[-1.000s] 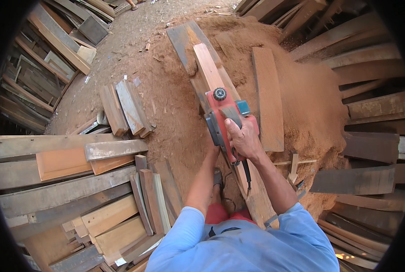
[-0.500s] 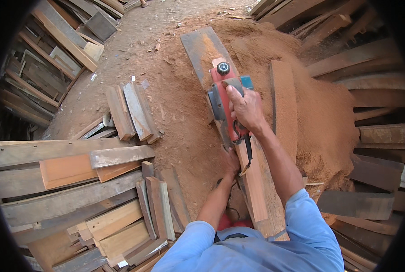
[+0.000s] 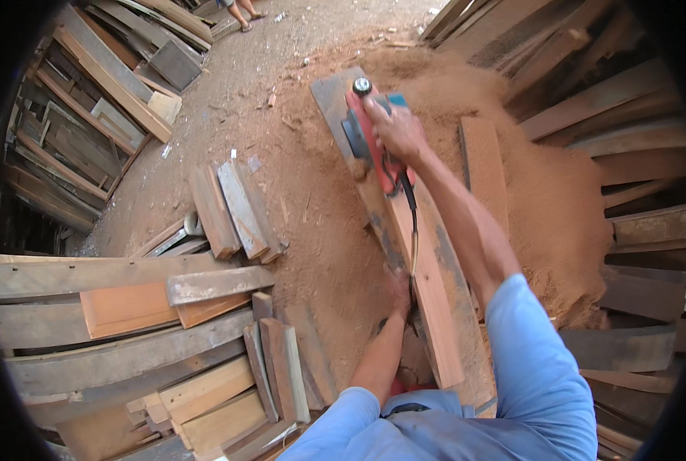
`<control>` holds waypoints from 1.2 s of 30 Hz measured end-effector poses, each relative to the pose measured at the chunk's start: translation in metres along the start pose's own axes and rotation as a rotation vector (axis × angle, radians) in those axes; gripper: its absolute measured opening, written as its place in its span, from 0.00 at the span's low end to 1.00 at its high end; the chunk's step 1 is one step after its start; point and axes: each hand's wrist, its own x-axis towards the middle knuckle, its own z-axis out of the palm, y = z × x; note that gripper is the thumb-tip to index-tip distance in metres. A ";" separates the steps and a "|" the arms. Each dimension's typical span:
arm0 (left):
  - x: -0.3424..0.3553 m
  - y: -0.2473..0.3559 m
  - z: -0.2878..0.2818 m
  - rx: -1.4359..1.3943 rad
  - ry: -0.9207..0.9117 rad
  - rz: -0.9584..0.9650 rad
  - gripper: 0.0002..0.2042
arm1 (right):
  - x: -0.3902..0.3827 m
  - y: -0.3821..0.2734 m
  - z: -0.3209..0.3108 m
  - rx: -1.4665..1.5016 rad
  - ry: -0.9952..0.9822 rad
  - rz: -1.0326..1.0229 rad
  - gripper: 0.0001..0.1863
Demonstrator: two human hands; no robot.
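My right hand (image 3: 395, 132) is closed round the handle of a red and dark electric planer (image 3: 381, 165) with a round black front knob. The planer rests on the far part of a narrow, reddish wooden piece (image 3: 427, 307), which lies lengthwise on a wider worn plank (image 3: 334, 100). From its rear a black power cord (image 3: 413, 230) trails back toward me along the piece. My left hand (image 3: 396, 290) is low at the left side of the wooden piece, close to the cord. Its fingers are smeared and partly hidden, so its grip does not show.
Sawdust (image 3: 543, 200) is heaped to the right, with a dusty board (image 3: 483, 169) lying in it. Stacked planks (image 3: 128, 361) fill the lower left, and short blocks (image 3: 235, 203) stand beyond. More timber (image 3: 635, 292) lines the right. At the far edge another person's legs (image 3: 241, 14) show.
My right hand has pushed the planer forward, away from me, along the wooden piece. The cord has stretched out behind it. More of the other person's legs has come into view.
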 end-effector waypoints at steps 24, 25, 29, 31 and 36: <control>-0.132 0.070 -0.053 0.168 -0.113 0.316 0.48 | -0.628 0.114 -0.164 -0.017 0.070 0.716 0.39; -0.150 0.068 -0.044 0.131 -0.178 0.378 0.51 | -0.634 0.124 -0.158 -0.099 0.049 0.636 0.40; -0.216 0.088 -0.002 0.453 -0.004 0.298 0.57 | -0.657 0.131 -0.147 -0.208 0.068 0.489 0.38; -0.218 0.088 -0.006 0.538 -0.022 0.261 0.59 | -0.660 0.105 -0.156 -0.100 0.085 0.523 0.33; -0.210 0.081 -0.010 0.567 -0.049 0.259 0.57 | -0.655 0.107 -0.169 -0.096 -0.065 0.589 0.27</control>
